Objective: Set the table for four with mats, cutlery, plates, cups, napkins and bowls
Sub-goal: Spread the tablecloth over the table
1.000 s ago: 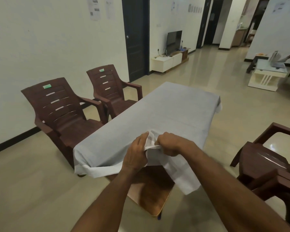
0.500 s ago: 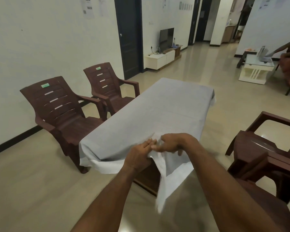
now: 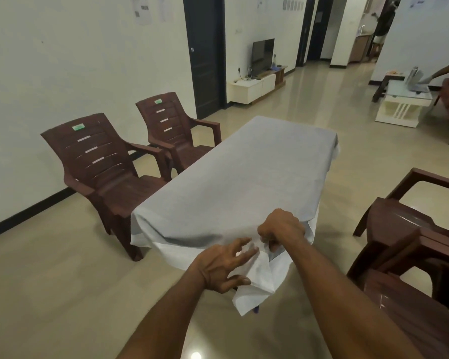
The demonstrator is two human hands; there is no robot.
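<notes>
A pale grey tablecloth (image 3: pixel 244 182) covers the long table in the middle of the head view and hangs over its near end. My right hand (image 3: pixel 280 228) grips a bunched fold of the cloth at the near right corner, fingers curled round it. My left hand (image 3: pixel 223 265) is just left of it, fingers spread and straight, touching the hanging cloth. A loose flap (image 3: pixel 254 288) of cloth droops below both hands. No mats, cutlery, plates, cups, napkins or bowls are in sight.
Two brown plastic chairs (image 3: pixel 101 161) (image 3: pixel 174 125) stand along the table's left side. More brown chairs (image 3: pixel 410 229) sit close at the right. A TV unit (image 3: pixel 257 84) stands by the far wall, and a white low table (image 3: pixel 402 104) with a person's arm beside it is at far right.
The cloth has come down over the near end, hiding the bare wooden corner. My left hand has let go of the fold and spread its fingers; my right hand still grips it.
</notes>
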